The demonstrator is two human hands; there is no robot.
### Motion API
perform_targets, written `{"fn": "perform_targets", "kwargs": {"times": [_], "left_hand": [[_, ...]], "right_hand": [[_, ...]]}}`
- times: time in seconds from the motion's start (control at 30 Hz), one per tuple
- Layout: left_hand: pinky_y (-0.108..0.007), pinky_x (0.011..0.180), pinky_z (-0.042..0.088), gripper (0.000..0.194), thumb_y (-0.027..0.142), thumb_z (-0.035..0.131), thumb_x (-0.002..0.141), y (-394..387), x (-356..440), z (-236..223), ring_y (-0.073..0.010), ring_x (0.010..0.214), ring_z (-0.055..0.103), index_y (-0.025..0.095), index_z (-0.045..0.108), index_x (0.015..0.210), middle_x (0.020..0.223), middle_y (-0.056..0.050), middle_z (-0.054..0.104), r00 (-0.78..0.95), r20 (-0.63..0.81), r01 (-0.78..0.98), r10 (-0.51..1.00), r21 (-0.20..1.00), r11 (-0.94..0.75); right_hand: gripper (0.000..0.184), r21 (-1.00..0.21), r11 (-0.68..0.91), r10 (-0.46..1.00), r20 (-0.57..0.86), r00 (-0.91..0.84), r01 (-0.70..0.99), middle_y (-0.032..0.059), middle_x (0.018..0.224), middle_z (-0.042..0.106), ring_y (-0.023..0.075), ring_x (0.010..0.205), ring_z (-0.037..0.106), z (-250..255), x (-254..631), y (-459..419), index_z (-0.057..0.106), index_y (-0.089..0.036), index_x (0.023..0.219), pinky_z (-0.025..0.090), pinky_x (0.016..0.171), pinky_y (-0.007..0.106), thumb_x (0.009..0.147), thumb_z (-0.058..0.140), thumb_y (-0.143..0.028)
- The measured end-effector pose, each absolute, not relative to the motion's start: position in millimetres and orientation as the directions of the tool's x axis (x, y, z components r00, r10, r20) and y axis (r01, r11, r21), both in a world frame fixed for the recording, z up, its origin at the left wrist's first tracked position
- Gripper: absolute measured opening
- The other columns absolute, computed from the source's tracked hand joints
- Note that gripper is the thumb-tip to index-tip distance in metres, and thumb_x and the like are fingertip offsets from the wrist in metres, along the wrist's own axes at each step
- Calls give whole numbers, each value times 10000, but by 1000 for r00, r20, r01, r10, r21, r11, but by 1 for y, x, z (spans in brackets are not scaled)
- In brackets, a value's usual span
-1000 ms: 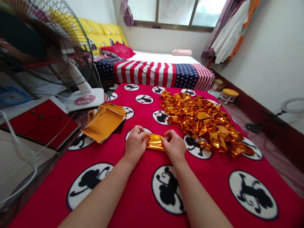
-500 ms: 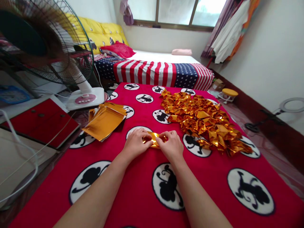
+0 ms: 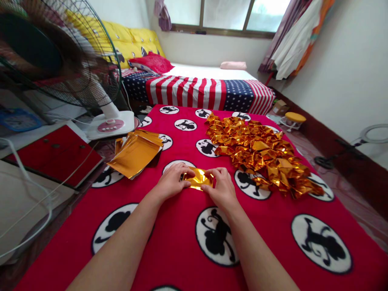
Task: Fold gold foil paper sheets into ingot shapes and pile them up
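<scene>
Between my two hands is a folded sheet of shiny gold foil paper (image 3: 198, 178), low over the red cloth (image 3: 178, 230). My left hand (image 3: 175, 180) pinches its left end, thumb in front and fingers behind. At the right end, my right hand (image 3: 222, 185) grips the sheet in the same way. A stack of flat gold foil sheets (image 3: 136, 154) lies to the left of my hands. On the right spreads a heap of folded gold foil pieces (image 3: 260, 151), crumpled-looking and joined into a mass.
A fan (image 3: 110, 121) with blurred blades stands at the left, beside a red panel (image 3: 57, 153) and a white cable (image 3: 45, 194). Beyond the cloth is a bed with a striped, starred cover (image 3: 194, 91). A yellow stool (image 3: 294, 117) and a ring-light stand (image 3: 348, 149) are at the right.
My hands have moved slightly apart, and more of the gold foil sheet's face shows between them. My thumbs sit lower along its near edge. The view has shifted slightly.
</scene>
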State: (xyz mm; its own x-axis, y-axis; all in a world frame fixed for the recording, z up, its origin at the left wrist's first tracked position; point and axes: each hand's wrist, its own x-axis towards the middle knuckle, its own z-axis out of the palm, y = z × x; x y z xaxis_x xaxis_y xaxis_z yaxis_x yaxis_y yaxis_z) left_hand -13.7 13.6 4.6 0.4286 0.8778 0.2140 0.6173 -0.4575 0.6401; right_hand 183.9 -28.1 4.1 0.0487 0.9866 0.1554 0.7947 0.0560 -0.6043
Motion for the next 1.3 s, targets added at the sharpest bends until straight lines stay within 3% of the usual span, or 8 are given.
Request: {"fn": "perform_targets", "kwargs": {"times": [0.27,0.37,0.43,0.6,0.73,0.83,1.03,1.3], "left_hand": [[-353,947,462,255,233,750,692,16,-17,5,-217,975,628,267,764,945,1014,-37,697,443,191,611,876,650,-451],[-345,923,468,249,240,749,685,14,-15,7,-212,943,628,267,766,932,985,-33,693,428,183,627,885,645,-437],[-344,910,471,235,242,738,691,14,-14,7,-213,935,628,263,765,923,973,-36,694,421,192,627,886,645,-437],[-353,875,477,227,232,692,718,19,-17,-1,-251,937,638,198,761,932,990,-89,715,441,232,588,867,655,-474],[-349,860,479,270,284,613,803,24,-20,-7,-264,950,640,173,748,1008,1016,-108,717,462,197,594,865,655,-467],[-369,909,466,305,260,677,723,25,-21,-7,-275,1010,621,204,748,1014,1086,-87,704,493,176,613,852,624,-484],[-370,928,471,284,258,703,712,21,-18,-4,-236,991,623,220,752,989,1058,-61,702,461,189,632,867,616,-471],[-352,929,475,258,229,746,696,18,-18,3,-213,981,628,239,759,954,1030,-40,696,452,177,618,874,645,-450]], "right_hand": [[403,-760,143,989,132,-65,633,37,1028,579,191,981,580,1,209,-24,697,-219,938,480,888,327,627,540,-17],[353,-804,77,969,198,144,589,72,994,619,195,876,608,8,201,-29,688,-170,941,502,854,348,693,477,-36],[332,-807,111,883,348,315,580,123,1118,619,248,1044,591,16,181,-37,653,-151,1091,456,975,409,792,509,-139],[807,-839,337,934,355,-40,427,150,1581,265,277,1464,242,22,101,-56,152,-156,1548,238,1181,458,891,559,-387],[942,-847,283,958,275,-85,450,185,1622,86,301,1502,54,8,76,-50,43,-91,1556,131,1204,500,887,535,-538],[961,-830,230,972,218,-82,508,208,1619,39,296,1502,26,1,85,-44,26,-66,1551,129,1198,522,899,456,-625],[930,-700,210,978,154,-142,682,203,1612,29,270,1503,30,-2,117,-52,73,-33,1546,164,1193,516,920,360,-658],[889,-326,130,991,21,-130,937,129,1616,62,263,1506,45,0,170,-71,239,-66,1529,70,1209,489,883,458,-636]]}}
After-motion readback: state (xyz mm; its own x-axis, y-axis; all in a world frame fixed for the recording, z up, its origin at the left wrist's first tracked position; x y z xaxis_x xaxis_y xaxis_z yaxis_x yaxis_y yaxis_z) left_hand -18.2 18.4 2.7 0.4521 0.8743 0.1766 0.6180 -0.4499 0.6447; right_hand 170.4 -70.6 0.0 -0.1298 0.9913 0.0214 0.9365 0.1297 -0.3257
